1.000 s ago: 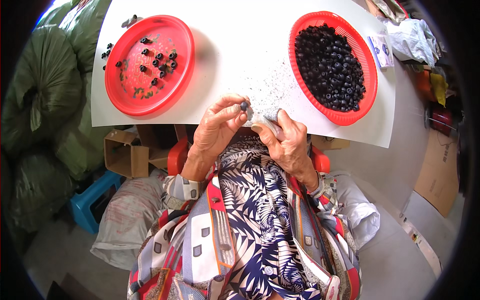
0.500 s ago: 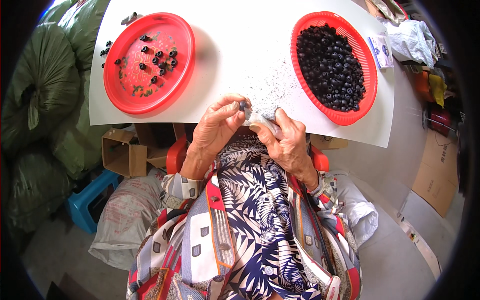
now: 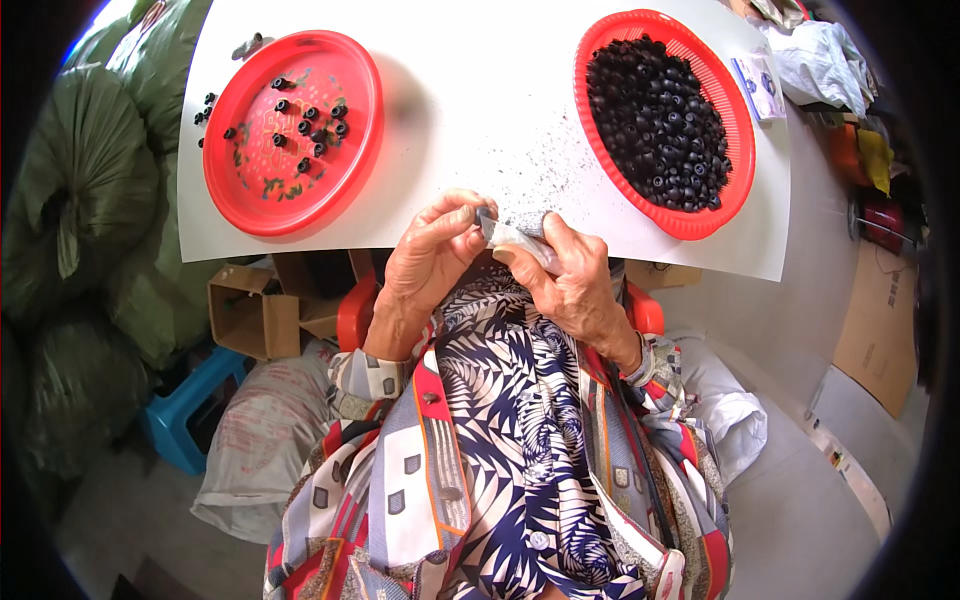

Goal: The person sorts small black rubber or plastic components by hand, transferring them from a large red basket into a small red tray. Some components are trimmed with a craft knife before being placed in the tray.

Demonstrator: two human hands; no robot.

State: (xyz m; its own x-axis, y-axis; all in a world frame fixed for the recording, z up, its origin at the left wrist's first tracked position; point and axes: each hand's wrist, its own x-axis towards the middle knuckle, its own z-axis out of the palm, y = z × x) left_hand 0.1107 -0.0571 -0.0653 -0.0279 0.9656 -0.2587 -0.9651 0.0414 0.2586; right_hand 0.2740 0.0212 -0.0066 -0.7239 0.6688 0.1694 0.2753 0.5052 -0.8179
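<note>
Just off the table's near edge, my left hand [image 3: 425, 260] pinches a small dark round piece [image 3: 483, 213] between thumb and fingertips. My right hand [image 3: 580, 285] is closed around a whitish wrapped handle [image 3: 525, 247]. The handle's front end meets the dark piece; its exact tip is too small to make out. Grey ribbed material [image 3: 527, 222] covers a finger or part of the tool by my right hand. A red round tray [image 3: 362, 180] at left holds several black ring-shaped pieces [image 3: 282, 106]. At right, a red plastic basket [image 3: 742, 130] is heaped with similar black pieces [image 3: 660, 130].
Dark crumbs [image 3: 540, 170] are scattered over the white table [image 3: 470, 80]. More black pieces [image 3: 207, 110] and a small grey object [image 3: 247, 46] lie beyond the tray. Green sacks [image 3: 85, 180], a cardboard box [image 3: 250, 310] and a blue stool [image 3: 180, 420] stand at left.
The view has shifted slightly. My hands stay together at the table edge, and the dark piece and the handle's front end have turned a little against each other.
</note>
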